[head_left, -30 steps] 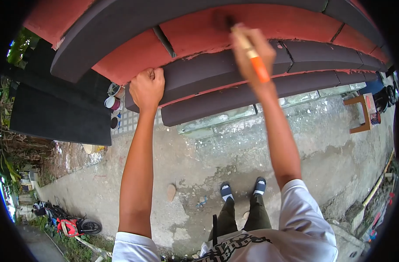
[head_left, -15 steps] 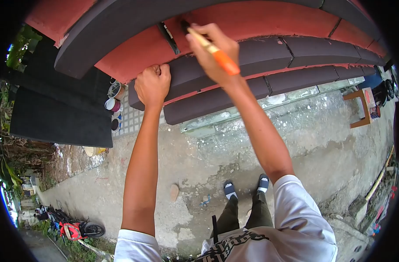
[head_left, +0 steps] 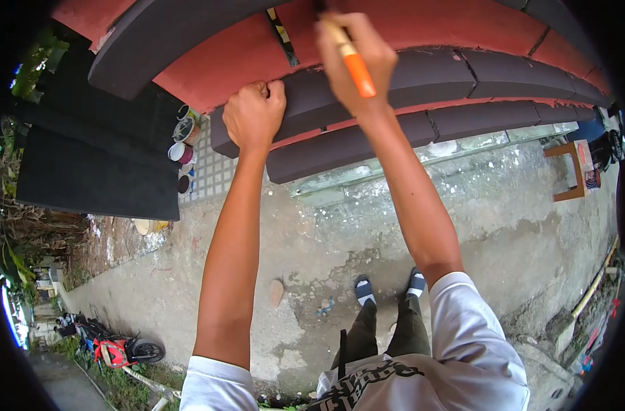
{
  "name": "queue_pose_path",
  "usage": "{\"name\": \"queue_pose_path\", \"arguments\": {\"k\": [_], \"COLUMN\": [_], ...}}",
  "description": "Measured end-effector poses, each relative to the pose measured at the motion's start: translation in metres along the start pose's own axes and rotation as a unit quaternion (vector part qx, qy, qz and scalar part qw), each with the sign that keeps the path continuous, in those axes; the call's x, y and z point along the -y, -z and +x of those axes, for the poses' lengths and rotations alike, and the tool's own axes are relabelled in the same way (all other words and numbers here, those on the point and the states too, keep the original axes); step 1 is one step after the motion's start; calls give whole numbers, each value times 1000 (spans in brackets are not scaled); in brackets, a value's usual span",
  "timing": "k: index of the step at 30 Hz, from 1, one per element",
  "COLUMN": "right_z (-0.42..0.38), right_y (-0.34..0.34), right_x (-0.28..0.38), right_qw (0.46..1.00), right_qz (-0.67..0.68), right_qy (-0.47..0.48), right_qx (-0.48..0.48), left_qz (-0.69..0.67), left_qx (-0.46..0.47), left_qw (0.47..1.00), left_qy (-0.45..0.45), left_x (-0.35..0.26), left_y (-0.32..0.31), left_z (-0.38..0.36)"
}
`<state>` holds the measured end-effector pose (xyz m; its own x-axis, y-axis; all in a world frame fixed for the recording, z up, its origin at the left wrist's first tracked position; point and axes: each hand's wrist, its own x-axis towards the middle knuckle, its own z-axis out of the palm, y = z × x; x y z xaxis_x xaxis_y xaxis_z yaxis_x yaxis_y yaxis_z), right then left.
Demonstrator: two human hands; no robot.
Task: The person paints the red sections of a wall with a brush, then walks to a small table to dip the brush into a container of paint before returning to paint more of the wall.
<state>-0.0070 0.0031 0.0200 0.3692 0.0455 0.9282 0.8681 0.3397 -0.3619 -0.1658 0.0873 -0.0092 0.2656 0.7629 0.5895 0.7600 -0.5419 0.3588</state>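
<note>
My right hand (head_left: 360, 58) is closed around a paintbrush (head_left: 357, 72) with an orange grip and a pale wooden upper part. Its dark bristles are blurred at the top edge of the view, against the red wall band (head_left: 408, 24). My left hand (head_left: 253, 116) has its fingers curled at the near end of a dark grey ledge (head_left: 302, 106), the fingertips hidden. Above the left hand, a narrow slot (head_left: 282, 34) with a black and yellowish inside cuts through the red band.
Another dark ledge (head_left: 353, 152) runs below, over a paint-spotted pale step (head_left: 456, 147). Paint containers (head_left: 180, 152) stand on tiles at left, near a large dark panel (head_left: 97, 168). A brown wooden stool (head_left: 566, 171) is at right. A red motorcycle (head_left: 117, 351) is parked lower left.
The right hand and paintbrush have moved up and to the right along the red band. The whole view has shifted slightly. My left hand keeps its place on the ledge.
</note>
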Motion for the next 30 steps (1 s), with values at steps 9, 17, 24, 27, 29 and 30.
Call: {"name": "queue_pose_path", "arguments": {"k": [9, 17, 24, 27, 29, 30], "right_z": [45, 17, 5, 23, 45, 55], "right_y": [63, 21, -20, 31, 82, 97], "right_x": [-54, -51, 20, -37, -65, -80], "right_qw": [998, 976, 987, 997, 997, 993], "right_qz": [9, -214, 145, 53, 25, 2], "right_qy": [-11, 1, -14, 57, -52, -37], "right_qx": [-64, -42, 67, -24, -48, -109], "left_qz": [-17, -6, 0, -7, -9, -8], "left_qx": [10, 20, 22, 9, 42, 36], "left_qw": [1000, 1000, 1000, 1000, 999, 999], "left_qy": [-3, 5, -3, -8, 15, 15], "left_x": [1, -1, 1, -1, -2, -4], "left_y": [1, 4, 3, 2, 5, 5], "left_z": [0, -2, 0, -1, -1, -1]}}
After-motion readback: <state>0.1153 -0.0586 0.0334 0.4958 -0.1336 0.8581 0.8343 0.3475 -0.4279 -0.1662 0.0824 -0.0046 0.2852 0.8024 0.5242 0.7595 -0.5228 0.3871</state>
